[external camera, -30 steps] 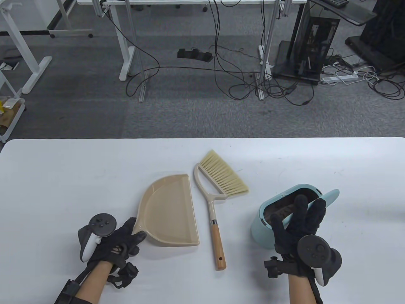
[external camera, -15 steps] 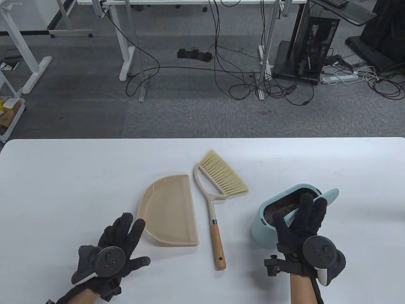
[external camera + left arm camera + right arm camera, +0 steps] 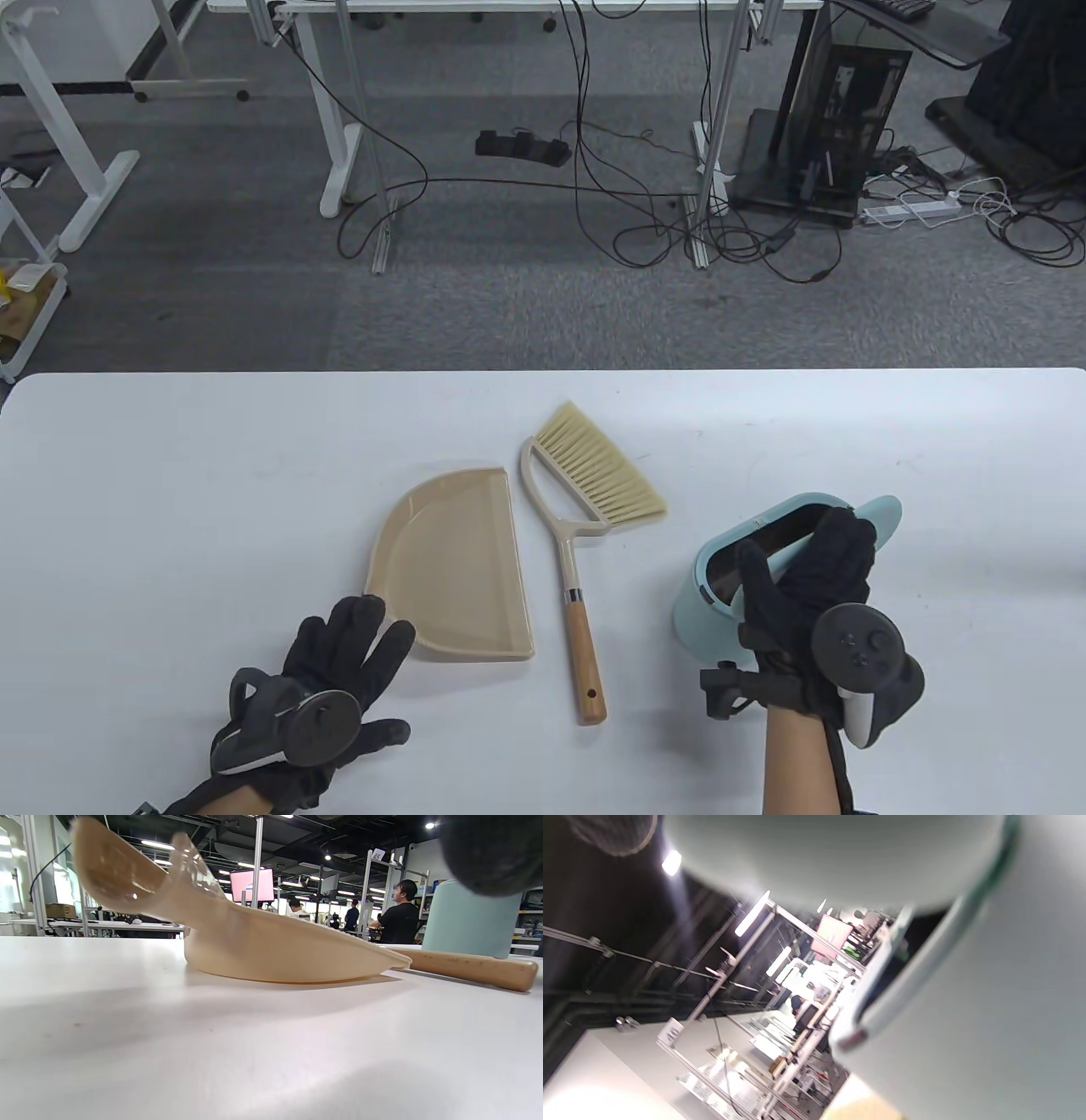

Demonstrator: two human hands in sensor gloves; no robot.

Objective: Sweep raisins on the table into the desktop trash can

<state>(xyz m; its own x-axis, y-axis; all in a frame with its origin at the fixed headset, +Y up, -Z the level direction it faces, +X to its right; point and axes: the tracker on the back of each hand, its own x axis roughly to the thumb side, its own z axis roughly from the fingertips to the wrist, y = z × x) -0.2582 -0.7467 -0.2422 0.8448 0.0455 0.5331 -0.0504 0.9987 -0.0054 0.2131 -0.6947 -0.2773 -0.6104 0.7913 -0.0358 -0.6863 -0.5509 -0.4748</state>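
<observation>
A light blue desktop trash can (image 3: 708,607) stands at the right of the white table (image 3: 170,509). My right hand (image 3: 797,560) grips its swing lid (image 3: 882,514), thumb on the near side and fingers curled over the top. The can fills the right wrist view (image 3: 988,1027). My left hand (image 3: 361,662) lies palm down and open, fingers spread, just left of the handle of the beige dustpan (image 3: 458,560). A brush (image 3: 581,645) with a wooden handle lies between dustpan and can. I see no raisins on the table. The left wrist view shows the dustpan (image 3: 275,950) and the brush handle (image 3: 466,969).
The table's far edge runs across the middle of the table view. Beyond it are a grey carpet floor, desk legs (image 3: 339,153) and cables. The left half of the table shows only bare white surface.
My left hand has let go of the dustpan handle, turned palm down and opened. My right hand has curled over the lid and tipped it down toward the can's opening.
</observation>
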